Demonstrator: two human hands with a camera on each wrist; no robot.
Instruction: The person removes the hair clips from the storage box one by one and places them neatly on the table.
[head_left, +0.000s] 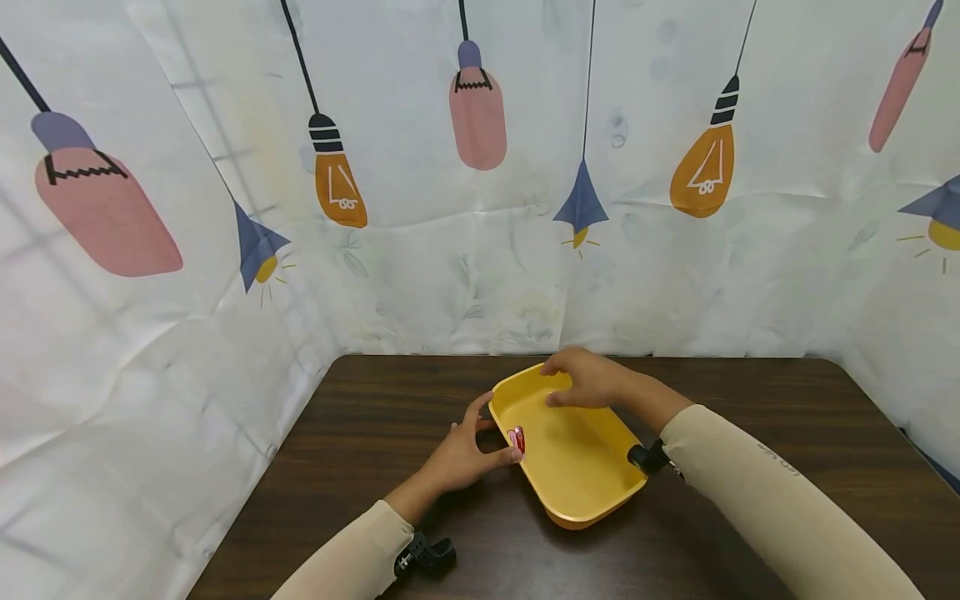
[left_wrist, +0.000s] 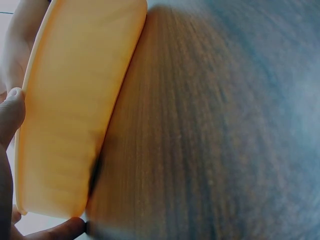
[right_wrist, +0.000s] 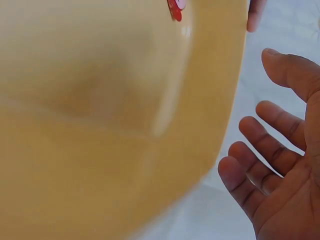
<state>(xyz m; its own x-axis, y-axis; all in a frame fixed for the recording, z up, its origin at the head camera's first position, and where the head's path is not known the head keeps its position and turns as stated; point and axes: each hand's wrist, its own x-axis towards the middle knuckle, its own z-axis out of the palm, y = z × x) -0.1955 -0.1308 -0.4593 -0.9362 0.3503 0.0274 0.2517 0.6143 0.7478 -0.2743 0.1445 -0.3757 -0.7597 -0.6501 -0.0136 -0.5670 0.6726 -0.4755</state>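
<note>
A yellow rectangular tray (head_left: 577,467) with raised walls is on the dark table. At its left side my left hand (head_left: 462,454) holds it, thumb against the rim and other fingers spread toward the far left corner. The left wrist view shows the thumb (left_wrist: 12,112) on the rim of the tray wall (left_wrist: 82,100) and a finger reaching around its end. Small red and pink pieces (head_left: 516,439) lie inside, by the left wall. Over the far right end, my right hand (head_left: 588,379) has thumb and fingers apart; in the right wrist view its fingertips are close outside the rim.
The dark wood-grain table (head_left: 360,433) extends around the tray. A white curtain (head_left: 420,283) printed with hanging lamps stands behind it and along the left side. Black wrist cameras, including the left one (head_left: 427,554), are strapped on over beige sleeves.
</note>
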